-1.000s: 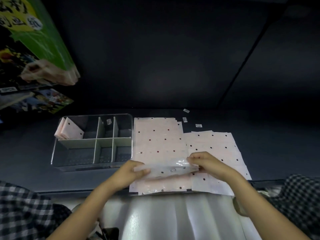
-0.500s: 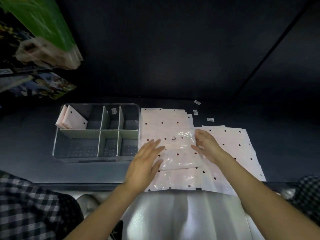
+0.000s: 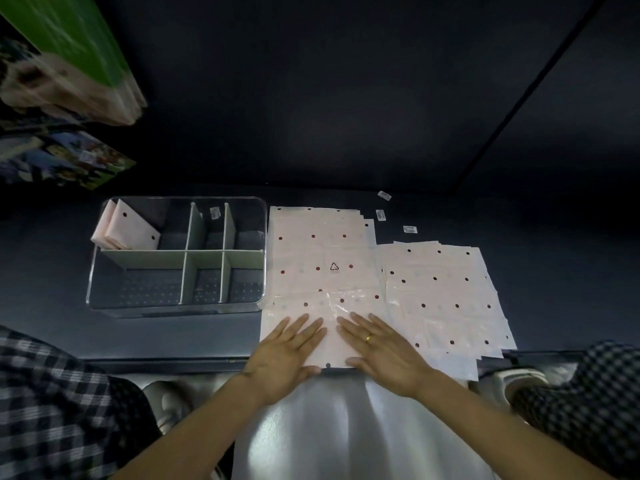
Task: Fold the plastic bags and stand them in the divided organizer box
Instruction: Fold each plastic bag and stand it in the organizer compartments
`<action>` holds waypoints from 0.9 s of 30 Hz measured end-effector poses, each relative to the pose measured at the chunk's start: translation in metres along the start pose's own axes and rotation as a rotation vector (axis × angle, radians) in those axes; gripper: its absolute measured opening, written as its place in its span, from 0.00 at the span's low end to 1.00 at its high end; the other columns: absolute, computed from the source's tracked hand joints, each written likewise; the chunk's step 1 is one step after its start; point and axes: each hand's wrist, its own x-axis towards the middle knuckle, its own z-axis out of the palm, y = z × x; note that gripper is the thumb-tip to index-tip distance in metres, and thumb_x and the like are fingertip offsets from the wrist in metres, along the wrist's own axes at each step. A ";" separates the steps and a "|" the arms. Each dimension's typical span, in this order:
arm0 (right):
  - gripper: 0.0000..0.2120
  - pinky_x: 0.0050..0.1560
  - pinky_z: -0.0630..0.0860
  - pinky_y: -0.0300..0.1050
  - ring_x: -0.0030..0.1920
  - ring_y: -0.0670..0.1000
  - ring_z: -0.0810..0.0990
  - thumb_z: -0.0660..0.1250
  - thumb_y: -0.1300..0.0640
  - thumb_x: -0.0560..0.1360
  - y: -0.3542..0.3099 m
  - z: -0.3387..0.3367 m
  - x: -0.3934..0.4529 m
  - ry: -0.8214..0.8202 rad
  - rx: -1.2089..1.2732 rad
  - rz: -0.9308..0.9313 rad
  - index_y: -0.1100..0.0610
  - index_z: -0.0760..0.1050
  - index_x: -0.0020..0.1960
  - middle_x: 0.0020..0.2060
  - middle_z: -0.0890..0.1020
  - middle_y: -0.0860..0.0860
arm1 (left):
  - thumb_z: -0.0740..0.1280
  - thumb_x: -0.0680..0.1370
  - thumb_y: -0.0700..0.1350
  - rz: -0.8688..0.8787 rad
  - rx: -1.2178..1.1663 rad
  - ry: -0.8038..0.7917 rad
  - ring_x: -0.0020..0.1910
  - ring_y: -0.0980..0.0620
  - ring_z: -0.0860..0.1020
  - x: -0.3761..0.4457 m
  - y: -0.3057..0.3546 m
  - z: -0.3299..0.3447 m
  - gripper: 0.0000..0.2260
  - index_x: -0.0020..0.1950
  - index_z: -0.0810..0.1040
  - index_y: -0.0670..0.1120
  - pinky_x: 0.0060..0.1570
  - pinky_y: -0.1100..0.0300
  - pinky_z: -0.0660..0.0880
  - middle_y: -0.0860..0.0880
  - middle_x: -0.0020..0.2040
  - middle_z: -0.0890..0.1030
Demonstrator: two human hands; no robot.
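Observation:
A pale pink plastic bag with dark dots (image 3: 322, 258) lies flat on the dark table, on top of a stack of like bags. My left hand (image 3: 284, 355) and my right hand (image 3: 381, 355) press flat on its near end, fingers straight, side by side. A second stack of dotted bags (image 3: 446, 296) lies to the right. The clear divided organizer box (image 3: 104, 268) stands to the left of the bags. Folded pink bags (image 3: 128, 230) stand in its far left compartment; the other compartments hold no bags.
Three small white labels (image 3: 409, 229) lie on the table beyond the bags. Colourful packages (image 3: 62, 98) sit at the far left. The table's near edge (image 3: 166, 362) runs under my wrists. Checked sleeves of other people show at both lower corners.
The bag that my hands held folded over has been laid out flat. Both hands slid back toward the near edge and now press its near end.

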 end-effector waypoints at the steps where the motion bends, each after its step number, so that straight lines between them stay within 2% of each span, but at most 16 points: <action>1: 0.26 0.60 0.75 0.49 0.64 0.47 0.75 0.69 0.40 0.71 0.006 0.000 -0.005 -0.002 -0.018 0.017 0.52 0.76 0.64 0.64 0.77 0.47 | 0.48 0.81 0.61 -0.007 -0.003 0.004 0.75 0.53 0.34 -0.002 -0.003 0.000 0.29 0.78 0.41 0.52 0.71 0.55 0.29 0.58 0.73 0.34; 3: 0.22 0.59 0.76 0.50 0.63 0.47 0.76 0.62 0.42 0.76 0.020 0.000 -0.017 0.005 -0.041 0.051 0.53 0.77 0.63 0.63 0.78 0.48 | 0.49 0.80 0.62 -0.029 -0.043 0.022 0.76 0.52 0.38 -0.012 -0.012 -0.001 0.29 0.78 0.46 0.53 0.72 0.54 0.31 0.57 0.75 0.39; 4: 0.22 0.59 0.76 0.51 0.62 0.48 0.77 0.54 0.42 0.79 0.027 -0.004 -0.023 0.004 -0.037 0.082 0.54 0.78 0.62 0.62 0.78 0.48 | 0.49 0.80 0.62 -0.037 -0.051 0.064 0.77 0.51 0.43 -0.018 -0.017 -0.003 0.28 0.78 0.52 0.53 0.74 0.52 0.36 0.56 0.76 0.44; 5: 0.26 0.58 0.76 0.51 0.61 0.49 0.78 0.47 0.43 0.81 0.033 -0.006 -0.030 0.001 -0.025 0.109 0.55 0.79 0.60 0.61 0.79 0.49 | 0.48 0.80 0.62 -0.045 -0.050 0.111 0.77 0.50 0.50 -0.024 -0.021 -0.006 0.27 0.76 0.59 0.53 0.75 0.49 0.45 0.54 0.77 0.52; 6: 0.28 0.59 0.76 0.53 0.61 0.50 0.78 0.44 0.45 0.81 0.038 -0.007 -0.035 0.001 -0.014 0.125 0.55 0.80 0.59 0.60 0.79 0.49 | 0.46 0.79 0.63 -0.063 -0.061 0.130 0.75 0.48 0.58 -0.030 -0.024 -0.010 0.28 0.73 0.66 0.53 0.73 0.47 0.54 0.53 0.75 0.60; 7: 0.25 0.60 0.75 0.54 0.60 0.51 0.79 0.48 0.47 0.81 0.042 -0.009 -0.038 0.007 0.008 0.143 0.55 0.81 0.57 0.60 0.80 0.50 | 0.42 0.78 0.65 -0.076 -0.077 0.149 0.74 0.47 0.62 -0.034 -0.026 -0.013 0.31 0.71 0.70 0.52 0.72 0.46 0.57 0.52 0.74 0.64; 9: 0.13 0.66 0.67 0.56 0.62 0.53 0.77 0.62 0.52 0.78 0.048 -0.009 -0.037 0.025 0.081 0.202 0.57 0.82 0.55 0.60 0.80 0.51 | 0.37 0.73 0.69 -0.091 -0.141 0.141 0.76 0.50 0.55 -0.037 -0.031 -0.011 0.37 0.72 0.67 0.53 0.74 0.51 0.47 0.53 0.75 0.58; 10: 0.12 0.70 0.61 0.53 0.65 0.54 0.75 0.66 0.53 0.77 0.048 -0.009 -0.033 0.019 0.148 0.239 0.57 0.81 0.56 0.62 0.78 0.51 | 0.37 0.71 0.70 -0.113 -0.178 0.116 0.76 0.52 0.49 -0.038 -0.031 -0.008 0.38 0.74 0.64 0.54 0.74 0.55 0.40 0.55 0.76 0.53; 12: 0.16 0.74 0.51 0.42 0.71 0.50 0.67 0.63 0.52 0.78 0.044 -0.008 -0.019 -0.017 0.237 0.281 0.56 0.76 0.64 0.68 0.72 0.50 | 0.40 0.70 0.71 -0.150 -0.201 0.125 0.76 0.56 0.44 -0.035 -0.031 -0.006 0.37 0.75 0.62 0.56 0.72 0.62 0.36 0.58 0.76 0.48; 14: 0.20 0.73 0.48 0.36 0.73 0.46 0.62 0.59 0.50 0.80 0.037 -0.005 -0.005 -0.041 0.283 0.271 0.54 0.69 0.70 0.72 0.67 0.47 | 0.45 0.75 0.69 -0.166 -0.183 0.123 0.76 0.57 0.45 -0.034 -0.031 -0.006 0.32 0.74 0.63 0.57 0.72 0.64 0.37 0.59 0.77 0.49; 17: 0.22 0.73 0.51 0.37 0.74 0.47 0.59 0.55 0.52 0.82 0.030 0.000 0.009 -0.114 0.267 0.249 0.53 0.60 0.74 0.74 0.61 0.47 | 0.55 0.79 0.62 -0.178 -0.203 0.145 0.77 0.57 0.47 -0.032 -0.029 -0.005 0.23 0.72 0.67 0.55 0.72 0.65 0.41 0.58 0.77 0.54; 20: 0.23 0.72 0.54 0.39 0.74 0.48 0.57 0.52 0.57 0.82 0.032 0.001 0.016 -0.219 0.252 0.264 0.52 0.55 0.76 0.75 0.59 0.48 | 0.57 0.79 0.60 -0.181 -0.232 0.161 0.76 0.56 0.52 -0.025 -0.025 -0.011 0.21 0.68 0.71 0.53 0.72 0.65 0.47 0.56 0.75 0.60; 23: 0.19 0.68 0.60 0.38 0.70 0.48 0.66 0.54 0.55 0.81 0.037 -0.006 0.021 -0.169 0.375 0.327 0.53 0.66 0.72 0.71 0.69 0.50 | 0.60 0.78 0.60 -0.168 -0.260 0.182 0.75 0.56 0.55 -0.015 -0.020 -0.020 0.23 0.70 0.68 0.52 0.71 0.65 0.52 0.54 0.74 0.62; 26: 0.17 0.65 0.62 0.36 0.66 0.51 0.72 0.58 0.63 0.79 0.044 -0.016 0.021 -0.088 0.405 0.249 0.57 0.74 0.66 0.64 0.76 0.52 | 0.63 0.77 0.59 -0.135 -0.266 0.173 0.75 0.55 0.55 -0.005 -0.016 -0.032 0.28 0.75 0.61 0.53 0.72 0.64 0.49 0.54 0.76 0.60; 27: 0.16 0.63 0.62 0.33 0.64 0.51 0.73 0.59 0.65 0.78 0.046 -0.022 0.021 -0.067 0.457 0.255 0.57 0.75 0.63 0.61 0.78 0.53 | 0.63 0.77 0.58 -0.138 -0.270 0.153 0.75 0.54 0.57 -0.001 -0.015 -0.038 0.28 0.75 0.61 0.54 0.72 0.63 0.51 0.54 0.75 0.61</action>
